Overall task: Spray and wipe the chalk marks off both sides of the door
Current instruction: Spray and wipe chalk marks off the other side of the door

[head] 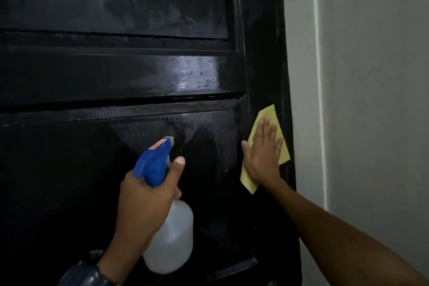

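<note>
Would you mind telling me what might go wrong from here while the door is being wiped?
1. The right hand presses the yellow cloth flat near the door's free edge; it could slip off onto the wall.
2. The spray bottle, gripped by the left hand, points at the wet lower panel; more spray may run down.
3. Glare on the glossy surface may hide remaining chalk.
</note>
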